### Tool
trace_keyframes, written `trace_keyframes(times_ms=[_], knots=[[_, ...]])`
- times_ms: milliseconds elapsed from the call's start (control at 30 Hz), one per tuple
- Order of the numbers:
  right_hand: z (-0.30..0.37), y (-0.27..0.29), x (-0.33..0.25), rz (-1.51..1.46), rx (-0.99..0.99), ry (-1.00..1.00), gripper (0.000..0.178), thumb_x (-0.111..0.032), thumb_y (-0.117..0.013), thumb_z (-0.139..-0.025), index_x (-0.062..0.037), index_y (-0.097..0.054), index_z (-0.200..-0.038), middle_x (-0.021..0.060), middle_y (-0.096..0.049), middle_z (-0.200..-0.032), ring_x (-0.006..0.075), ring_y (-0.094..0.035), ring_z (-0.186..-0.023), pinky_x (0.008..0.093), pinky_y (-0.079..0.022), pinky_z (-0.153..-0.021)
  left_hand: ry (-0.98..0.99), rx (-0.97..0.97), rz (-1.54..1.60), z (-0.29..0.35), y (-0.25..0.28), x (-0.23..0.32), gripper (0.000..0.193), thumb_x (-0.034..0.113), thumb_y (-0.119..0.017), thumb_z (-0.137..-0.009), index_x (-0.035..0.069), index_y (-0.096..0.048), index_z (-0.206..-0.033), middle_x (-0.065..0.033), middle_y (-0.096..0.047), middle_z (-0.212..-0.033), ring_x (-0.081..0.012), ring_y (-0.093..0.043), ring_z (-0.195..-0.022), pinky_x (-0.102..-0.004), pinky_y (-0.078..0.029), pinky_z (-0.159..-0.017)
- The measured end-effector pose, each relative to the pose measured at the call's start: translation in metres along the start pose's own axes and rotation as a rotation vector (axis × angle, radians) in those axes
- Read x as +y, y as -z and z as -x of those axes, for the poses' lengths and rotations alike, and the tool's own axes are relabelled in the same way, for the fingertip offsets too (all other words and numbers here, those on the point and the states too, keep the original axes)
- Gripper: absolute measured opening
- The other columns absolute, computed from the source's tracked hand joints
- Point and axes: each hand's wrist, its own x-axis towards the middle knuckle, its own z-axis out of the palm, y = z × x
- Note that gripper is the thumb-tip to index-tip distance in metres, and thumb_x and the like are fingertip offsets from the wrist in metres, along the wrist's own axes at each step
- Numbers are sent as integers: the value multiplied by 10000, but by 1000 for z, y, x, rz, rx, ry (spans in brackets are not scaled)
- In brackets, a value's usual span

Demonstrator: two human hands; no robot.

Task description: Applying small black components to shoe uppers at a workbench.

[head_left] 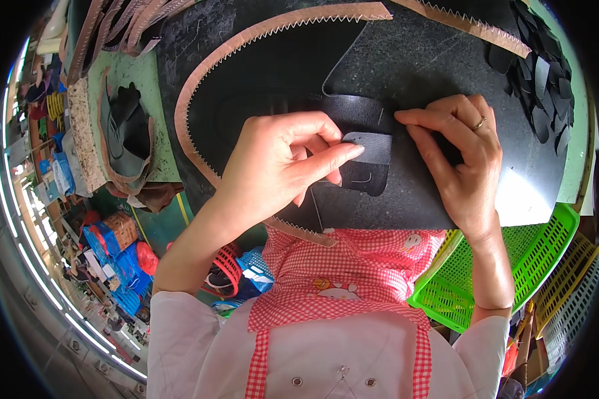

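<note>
My left hand (283, 156) pinches the left end of a small black leather-like strip (376, 147) between thumb and fingers. The strip lies across the tab end of a larger black piece (362, 106), whose tab carries short pale marks. A tan edging band with zigzag stitching (192, 80) curves around this piece on the left. To the right of the strip, my right hand (462, 136), a ring on one finger, has its thumb and index fingertips drawn together just above the dark work board (425, 176). Whatever those fingertips may hold is too small to make out.
Small black cut pieces (542, 80) are heaped at the far right, near another stitched tan band (472, 26). More stitched bands (123, 23) hang at the far left above a black part (123, 123). Below the board's right edge is a green plastic basket (535, 256).
</note>
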Motion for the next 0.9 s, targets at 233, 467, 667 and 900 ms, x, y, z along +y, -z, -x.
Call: trace_keyframes(times_ms=[233, 467, 667, 900], knots=[[0, 0, 0, -8, 3, 8, 189, -77, -791, -775, -135, -794, -954, -3, -652, -861, 197, -579, -836, 334, -431, -824, -38, 30, -54, 1, -5, 1, 158, 140, -750, -935, 23, -696, -843, -30, -687, -628, -35, -541, -419, -213, -366, -373], [0, 2, -9, 55, -40, 17, 206, -110, -825, -745, -161, -780, -939, -25, -646, -896, 197, -568, -873, 346, -415, -847, -116, 29, -37, 2, -6, -2, 180, 146, -762, -918, 29, -676, -812, -39, -679, -611, -76, -575, -424, -244, -403, -387], [1, -3, -14, 67, -65, 80, 243, -99, -814, -723, -182, -784, -949, -33, -637, -911, 187, -559, -865, 352, -411, -863, -392, 168, -564, 10, 5, -8, 311, 122, -820, -866, 69, -523, -787, 50, -531, -626, -27, -484, -518, -221, -383, -457], [4, -6, -34, 231, -142, 180, 435, -50, -751, -699, -206, -796, -1102, -7, -568, -933, 196, -557, -881, 366, -412, -871, -322, 642, -1084, 20, 96, -20, 489, 295, -889, -749, 21, -625, -1056, -125, -627, -930, -334, -603, -936, -421, -495, -831]])
